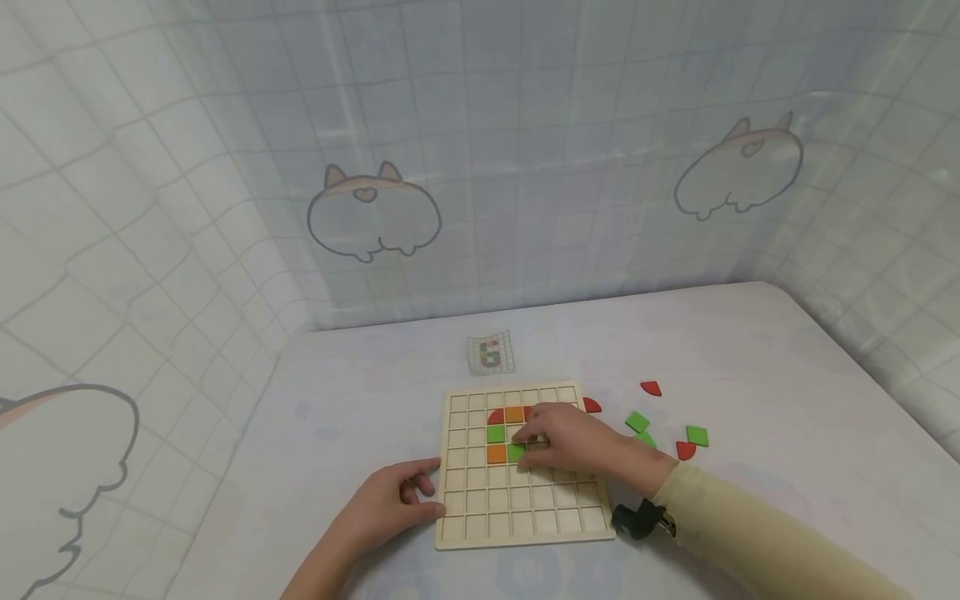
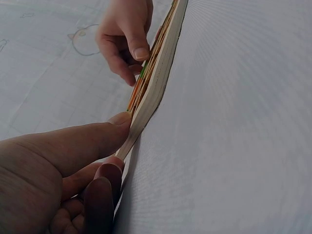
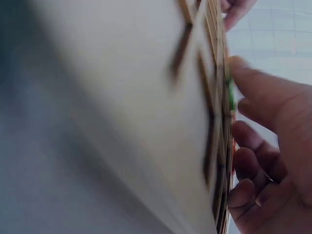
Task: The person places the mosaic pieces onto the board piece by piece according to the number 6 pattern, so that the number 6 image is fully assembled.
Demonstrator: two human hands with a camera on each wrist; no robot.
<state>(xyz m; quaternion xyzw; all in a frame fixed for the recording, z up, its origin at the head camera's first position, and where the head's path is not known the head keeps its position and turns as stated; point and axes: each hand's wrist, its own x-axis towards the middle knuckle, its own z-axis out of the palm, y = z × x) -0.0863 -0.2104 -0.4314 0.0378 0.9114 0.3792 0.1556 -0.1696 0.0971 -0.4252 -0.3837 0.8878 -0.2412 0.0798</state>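
Observation:
A wooden grid board (image 1: 480, 525) lies flat on the table. My left hand (image 1: 395, 497) grips its left edge; in the left wrist view the thumb (image 2: 105, 129) bears on the rim and the other fingers curl beside it. Over the middle of the board, my right hand (image 1: 566, 437) has thumb and index finger at opposite sides of a green square tile (image 1: 515, 452), pinching it at a cell. Left of that tile sits an orange square tile (image 1: 497, 454), with another green tile (image 1: 496, 433) above. A red quarter-round tile (image 1: 497, 416) and a second orange tile (image 1: 513, 414) form the row behind.
Right of the board lie loose green squares (image 1: 697, 436) and red quarter-rounds (image 1: 651, 388). Behind the board is a pattern card (image 1: 491, 353) showing a coloured figure. A dark object (image 1: 636, 521) is strapped by the right wrist. Curtain walls (image 1: 525, 208) enclose the table.

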